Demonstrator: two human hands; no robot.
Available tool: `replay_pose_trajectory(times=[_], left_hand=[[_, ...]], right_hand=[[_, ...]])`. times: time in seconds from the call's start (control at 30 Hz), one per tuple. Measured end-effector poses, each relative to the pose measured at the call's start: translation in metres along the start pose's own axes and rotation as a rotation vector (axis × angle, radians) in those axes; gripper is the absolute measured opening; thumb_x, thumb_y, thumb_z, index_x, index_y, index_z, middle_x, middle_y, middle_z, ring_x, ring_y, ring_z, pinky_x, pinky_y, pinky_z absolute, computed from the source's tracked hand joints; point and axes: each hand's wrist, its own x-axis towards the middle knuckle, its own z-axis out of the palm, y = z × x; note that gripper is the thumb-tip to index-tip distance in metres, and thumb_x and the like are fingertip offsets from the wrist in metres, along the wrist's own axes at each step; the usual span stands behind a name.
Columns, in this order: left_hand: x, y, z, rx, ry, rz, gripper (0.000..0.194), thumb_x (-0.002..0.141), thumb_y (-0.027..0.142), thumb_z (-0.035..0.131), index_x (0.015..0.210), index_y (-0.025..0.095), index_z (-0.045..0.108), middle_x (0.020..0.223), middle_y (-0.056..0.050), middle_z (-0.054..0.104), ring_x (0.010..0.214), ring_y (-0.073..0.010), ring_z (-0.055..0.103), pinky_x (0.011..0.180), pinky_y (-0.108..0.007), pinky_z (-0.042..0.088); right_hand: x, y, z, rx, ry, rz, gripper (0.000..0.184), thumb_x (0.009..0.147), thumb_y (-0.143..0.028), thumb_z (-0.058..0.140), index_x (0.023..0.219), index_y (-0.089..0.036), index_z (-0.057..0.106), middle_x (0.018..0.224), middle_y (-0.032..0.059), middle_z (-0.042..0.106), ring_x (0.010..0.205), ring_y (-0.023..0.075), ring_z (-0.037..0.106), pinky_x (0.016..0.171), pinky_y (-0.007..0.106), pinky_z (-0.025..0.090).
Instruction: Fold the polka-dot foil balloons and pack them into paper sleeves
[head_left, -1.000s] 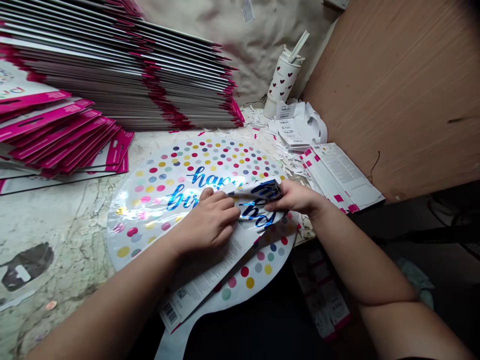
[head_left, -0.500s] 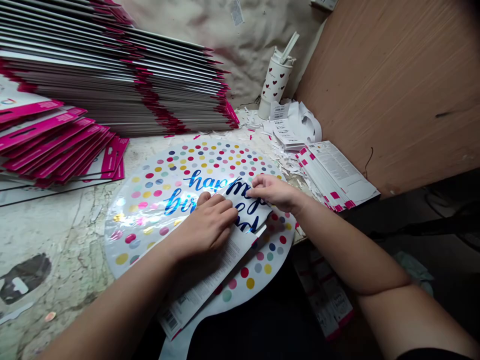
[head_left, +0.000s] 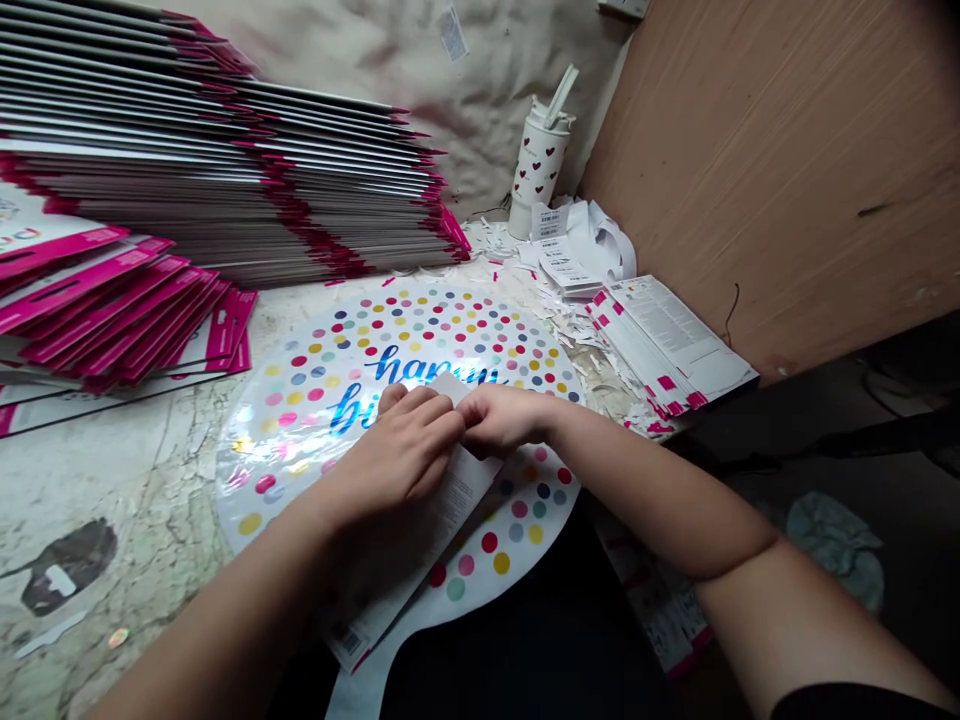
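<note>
A flat foil balloon [head_left: 405, 310] with coloured dots and blue "happy birthday" lettering lies on the worktop. Over it, at a slant, is a white printed card sleeve [head_left: 420, 560] with a barcode at its lower end. My left hand [head_left: 412, 440] is closed on the sleeve's upper part, its fingers curled over the edge. Right beside it, my right hand [head_left: 499, 418] is closed at the sleeve's upper end, thumb and fingers pressed together. What sits in those fingers is hidden. The folded foil piece is out of sight.
A tall stack of pink-edged packets [head_left: 225, 190] stands at the back left, with a fanned pile [head_left: 127, 310] before it. At right are a white tumbler [head_left: 536, 165], label strips [head_left: 574, 245], printed cards [head_left: 675, 340] and a wooden panel [head_left: 772, 180].
My right hand has moved left and down to the sleeve's upper end, close against my left hand. The folded foil piece with blue lettering that it held no longer shows.
</note>
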Motion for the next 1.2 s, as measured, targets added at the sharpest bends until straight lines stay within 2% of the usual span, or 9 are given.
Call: replay_pose_trajectory(times=[0.13,0.2,0.27,0.4,0.57,0.63,0.73,0.9,1.2], left_hand=[[-0.002,0.006,-0.017,0.104,0.184,-0.140,0.011,0.085,0.020,0.037,0.085,0.020,0.048,0.082,-0.006,0.052,0.085,-0.0235,0.044,0.079,-0.043,0.032],[-0.002,0.017,-0.027,0.163,0.301,-0.190,0.008,0.086,0.021,0.040,0.088,0.021,0.047,0.087,-0.007,0.053,0.090,-0.0248,0.046,0.082,-0.044,0.033],[-0.003,0.030,-0.036,0.242,0.449,-0.220,0.015,0.085,0.023,0.046,0.100,0.023,0.046,0.102,-0.009,0.052,0.102,-0.0280,0.045,0.088,-0.048,0.033],[-0.023,0.042,-0.048,0.145,0.827,-0.522,0.076,0.068,0.038,0.069,0.131,0.028,0.027,0.130,-0.012,0.040,0.113,-0.0341,0.042,0.085,-0.048,0.041],[-0.054,0.036,-0.029,-1.019,0.320,-0.799,0.039,0.068,0.043,0.068,0.098,0.021,0.060,0.077,-0.004,0.064,0.074,-0.0213,0.060,0.065,-0.033,0.051],[-0.059,0.038,-0.012,-1.221,0.318,-0.893,0.025,0.073,0.043,0.064,0.079,0.018,0.063,0.061,-0.002,0.062,0.061,-0.0163,0.059,0.059,-0.027,0.049],[-0.061,0.047,0.012,-1.307,0.380,-1.026,0.038,0.078,0.044,0.056,0.052,0.016,0.057,0.038,0.000,0.050,0.037,-0.0097,0.045,0.041,-0.021,0.036],[-0.062,0.062,0.030,-1.327,0.358,-1.045,0.046,0.079,0.042,0.054,0.042,0.015,0.053,0.034,-0.002,0.049,0.034,-0.0094,0.042,0.039,-0.021,0.031],[-0.054,0.076,0.027,-1.308,0.438,-1.062,0.033,0.076,0.042,0.060,0.058,0.016,0.054,0.039,0.002,0.053,0.037,-0.0096,0.048,0.039,-0.019,0.035]], right_hand=[[-0.027,-0.003,-0.005,0.174,0.469,-0.388,0.040,0.063,-0.015,0.070,0.103,-0.020,0.063,0.097,0.0029,0.066,0.086,0.0137,0.061,0.075,0.025,0.050],[-0.036,-0.004,0.003,0.316,0.427,-0.470,0.061,0.058,-0.022,0.077,0.115,-0.022,0.057,0.110,0.0047,0.062,0.099,0.0178,0.058,0.085,0.030,0.049],[-0.040,-0.007,0.016,0.423,0.321,-0.500,0.053,0.061,-0.028,0.076,0.111,-0.020,0.058,0.109,0.0057,0.063,0.102,0.0198,0.059,0.089,0.034,0.048],[-0.039,-0.013,0.029,0.461,0.401,-0.582,0.035,0.069,-0.030,0.071,0.100,-0.019,0.060,0.101,0.0042,0.066,0.098,0.0185,0.061,0.090,0.034,0.047],[-0.032,-0.015,0.015,0.283,0.386,-0.543,0.026,0.081,-0.042,0.058,0.092,-0.018,0.058,0.083,0.0024,0.064,0.075,0.0145,0.061,0.071,0.027,0.050],[-0.025,-0.011,0.011,0.076,0.551,-0.485,0.033,0.089,-0.046,0.043,0.081,-0.017,0.058,0.070,0.0016,0.060,0.063,0.0126,0.056,0.062,0.025,0.047],[-0.018,-0.004,0.018,-0.362,0.834,-0.577,0.024,0.091,-0.033,0.042,0.085,-0.017,0.058,0.079,0.0040,0.061,0.072,0.0144,0.056,0.071,0.028,0.044],[-0.018,0.006,0.053,-0.866,0.493,-0.768,0.017,0.088,-0.018,0.046,0.087,-0.017,0.063,0.086,0.0073,0.064,0.084,0.0171,0.056,0.077,0.028,0.042],[-0.023,0.004,0.067,-1.018,0.451,-0.659,0.018,0.087,-0.017,0.045,0.082,-0.014,0.061,0.080,0.0081,0.062,0.076,0.0187,0.054,0.071,0.030,0.041]])
